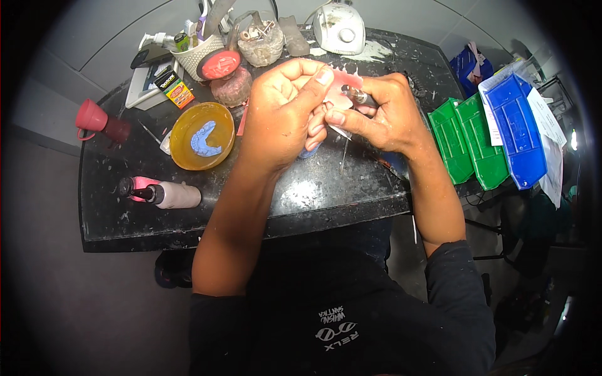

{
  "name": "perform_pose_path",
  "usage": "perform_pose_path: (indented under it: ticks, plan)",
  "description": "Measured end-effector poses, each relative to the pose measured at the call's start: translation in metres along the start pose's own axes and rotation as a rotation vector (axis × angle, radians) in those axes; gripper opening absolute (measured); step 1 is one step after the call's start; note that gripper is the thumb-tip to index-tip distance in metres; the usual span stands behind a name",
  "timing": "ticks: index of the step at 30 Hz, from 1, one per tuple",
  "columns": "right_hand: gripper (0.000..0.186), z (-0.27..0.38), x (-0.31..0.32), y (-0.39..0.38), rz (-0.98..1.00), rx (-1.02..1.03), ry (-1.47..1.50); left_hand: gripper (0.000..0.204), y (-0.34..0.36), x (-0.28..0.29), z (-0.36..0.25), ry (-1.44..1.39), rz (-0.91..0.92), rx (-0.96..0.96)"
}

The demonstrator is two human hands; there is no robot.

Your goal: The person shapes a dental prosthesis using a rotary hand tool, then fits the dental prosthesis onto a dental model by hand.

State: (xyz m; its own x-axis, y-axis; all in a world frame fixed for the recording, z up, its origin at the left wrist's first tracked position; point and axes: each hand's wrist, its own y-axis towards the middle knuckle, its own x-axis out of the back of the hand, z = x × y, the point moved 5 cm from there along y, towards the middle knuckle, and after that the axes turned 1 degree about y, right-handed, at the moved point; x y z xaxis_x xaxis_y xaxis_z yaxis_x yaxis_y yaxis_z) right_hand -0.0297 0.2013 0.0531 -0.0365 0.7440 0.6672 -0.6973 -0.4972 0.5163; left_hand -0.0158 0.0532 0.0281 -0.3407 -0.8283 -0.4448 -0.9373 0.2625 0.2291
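In front of my chest, over the black bench, my left hand [279,116] pinches a thin pink acrylic denture plate [345,83] with a jagged far edge. My right hand [390,119] is wrapped round a dark handpiece [364,98] with a metal nose. That nose points left and meets the plate or lies just over it; the exact contact is too small to tell. Both thumbs are close together near the plate's lower edge. A bit of something blue [309,152] shows beneath my left hand, mostly hidden.
A yellow bowl [178,156] holding a blue dental cast [204,140] stands left. Nearer lies a pale bottle [179,195]; a pink cup [92,116] is at the far left. Containers and a white machine [338,29] line the back. Green trays [483,144] and a blue tray [515,128] stand right.
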Motion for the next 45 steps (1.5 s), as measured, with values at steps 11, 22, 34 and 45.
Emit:
perform_pose_path:
  ticks: [11,22,34,45]
  plan:
    - [0.042,-0.0009,0.0010,0.0005,-0.023,0.011,0.023,0.026,-0.0011,-0.0009,-0.0026,0.027,0.007,-0.008]
    - [0.037,-0.0005,-0.0018,-0.0007,-0.026,-0.010,0.059,0.026,0.0009,0.0013,0.0012,-0.017,0.003,-0.014]
    - [0.039,-0.0002,0.0001,-0.0002,-0.053,0.028,0.047,0.024,0.0003,-0.0003,0.0007,-0.014,-0.007,-0.020]
    - [0.039,0.0022,-0.0012,0.0000,-0.035,-0.022,0.050,0.024,0.0000,-0.0004,-0.0018,-0.022,-0.014,-0.050]
